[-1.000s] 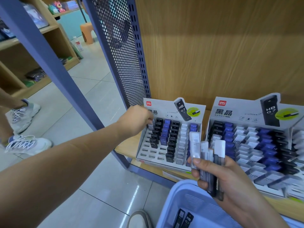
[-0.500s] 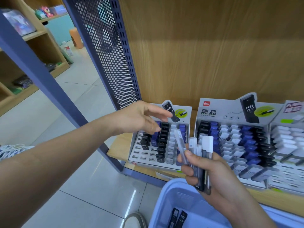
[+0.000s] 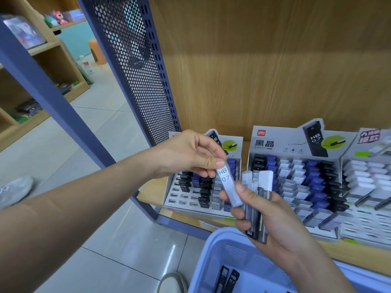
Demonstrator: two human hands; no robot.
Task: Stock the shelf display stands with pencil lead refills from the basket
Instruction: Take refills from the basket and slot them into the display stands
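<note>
White refill (image 3: 228,185) marked HB 0.7, top end pinched by left hand (image 3: 190,155), lower end against right hand (image 3: 275,220), which grips a bundle (image 3: 257,216) of refills above basket (image 3: 211,246), two black refills (image 3: 227,279) in basket, stands (image 3: 275,142) on shelf (image 3: 152,187) behind.

Pinches the top end of a white refill case (image 3: 228,185), marked HB 0.7, with the left hand (image 3: 188,155) near centre. Grips a bundle of refill cases (image 3: 257,208) upright in the right hand (image 3: 279,225) toward 4 o'clock, thumb touching the white case's lower part. Holds both before a wooden shelf (image 3: 152,193) with three display stands: left stand (image 3: 175,199) at 6 o'clock of the left hand, part filled with black, blue and white cases; middle stand (image 3: 273,142) at 2 o'clock, nearly full; right stand (image 3: 364,182) at 3 o'clock, blurred. At 5 o'clock, a pale blue basket (image 3: 243,256) with two black cases (image 3: 227,279) inside. At 11 o'clock, a perforated panel (image 3: 137,81); at 9 o'clock, a pale shoe (image 3: 14,191) on tiled floor.
</note>
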